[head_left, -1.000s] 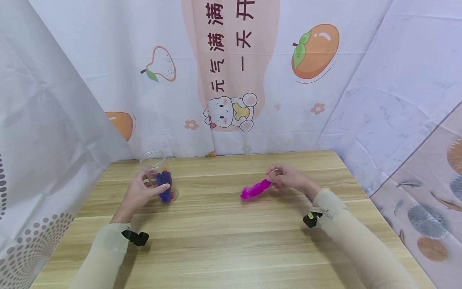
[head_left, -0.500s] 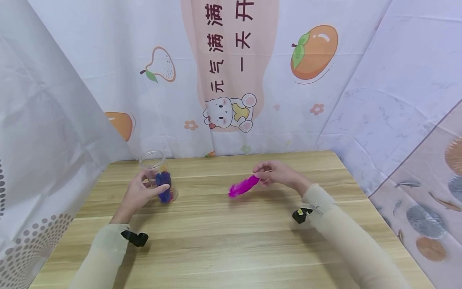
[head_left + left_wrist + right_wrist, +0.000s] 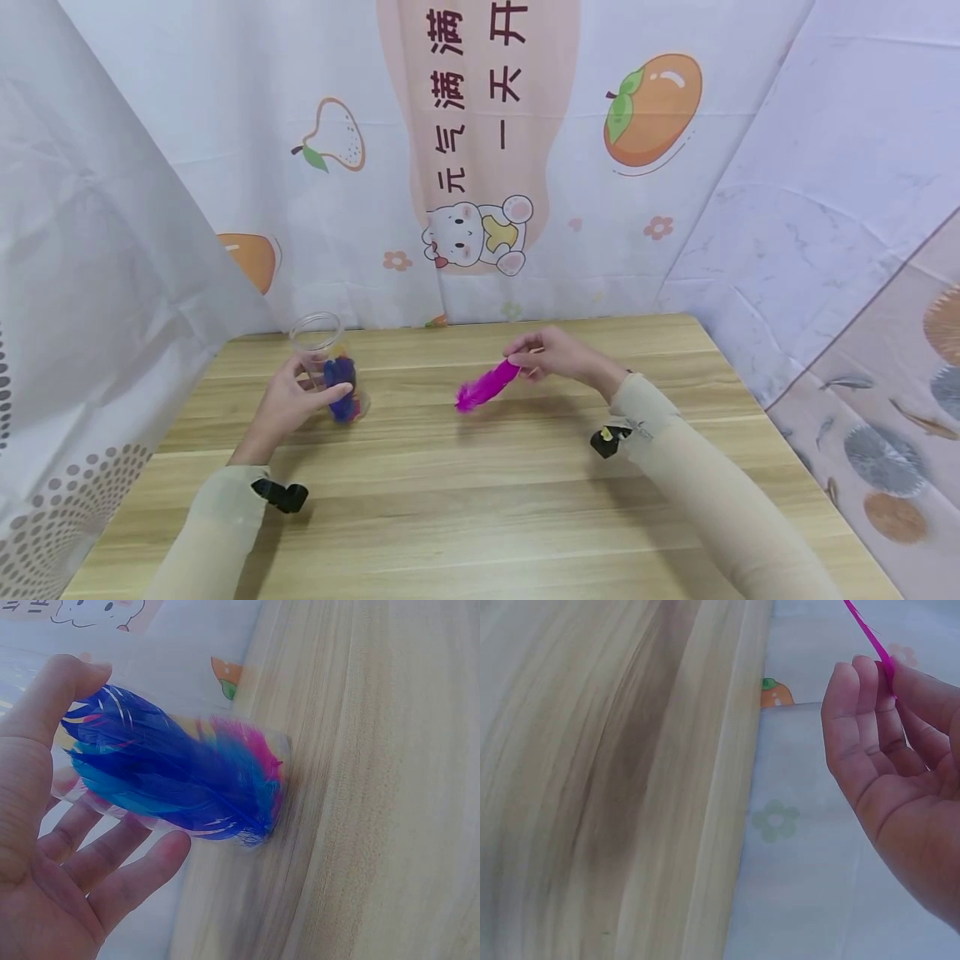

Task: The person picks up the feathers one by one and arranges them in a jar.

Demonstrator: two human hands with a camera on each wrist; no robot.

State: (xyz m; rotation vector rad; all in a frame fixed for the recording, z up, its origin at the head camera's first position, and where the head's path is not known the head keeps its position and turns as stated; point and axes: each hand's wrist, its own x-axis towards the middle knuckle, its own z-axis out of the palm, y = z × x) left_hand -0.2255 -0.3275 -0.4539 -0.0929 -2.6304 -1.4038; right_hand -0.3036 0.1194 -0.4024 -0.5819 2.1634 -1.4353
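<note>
A clear, open-topped cup [image 3: 318, 332] stands upright at the table's left side. Inside it are several feathers [image 3: 165, 769], mostly dark blue and turquoise, with some pink and yellow. My left hand [image 3: 288, 402] grips the cup around its side, thumb across the front and fingers behind. Right of the table's middle, my right hand [image 3: 558, 356] pinches a magenta feather [image 3: 487, 387] by one end between thumb and fingertips. The feather slants down to the left, its fluffy end over the table. In the right wrist view only a thin strip of the magenta feather [image 3: 871, 636] shows.
The wood-grain table [image 3: 450, 500] ends at a printed white curtain [image 3: 337, 208] along its back edge. More cloth [image 3: 862, 208] hangs at the right side. Each wrist bears a small black camera [image 3: 607, 442].
My right hand has moved left across the table with the magenta feather, toward the cup. The left hand and the cup have stayed in place.
</note>
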